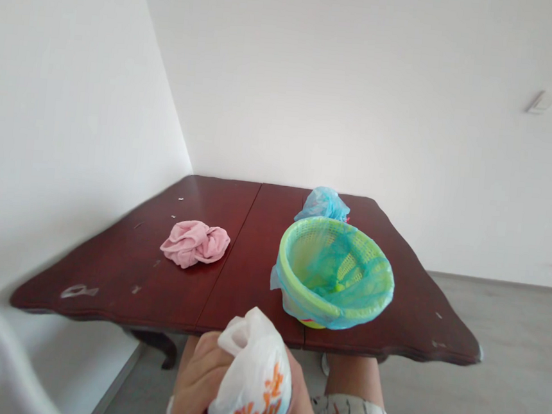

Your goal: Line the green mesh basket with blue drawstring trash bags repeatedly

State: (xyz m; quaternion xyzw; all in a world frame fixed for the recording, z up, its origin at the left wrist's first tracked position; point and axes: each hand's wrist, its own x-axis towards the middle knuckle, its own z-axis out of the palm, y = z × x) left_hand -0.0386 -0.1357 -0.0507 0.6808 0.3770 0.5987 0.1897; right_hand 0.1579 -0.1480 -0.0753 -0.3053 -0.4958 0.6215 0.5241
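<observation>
A white plastic bag [255, 360] with orange characters is bunched up between my two hands, just in front of the table's near edge. My left hand [200, 381] is closed on its left side, fingers bent against the plastic. On the other side my right hand [300, 399] grips the bag; most of its fingers are hidden behind it. Beyond the hands, a green mesh basket [289, 282] lined with a thin blue-green plastic bag [366, 282] stands on the table, tilted toward me. A crumpled pink cloth [195, 244] lies on the table's left half.
Behind the basket sits a bundled light-blue plastic bag [325, 205]. The dark red wooden table [245, 281] has wavy edges and backs onto a white wall [315, 94]. My legs [355, 381] are under its near edge. A blurred white curved bar [0, 344] crosses the lower left.
</observation>
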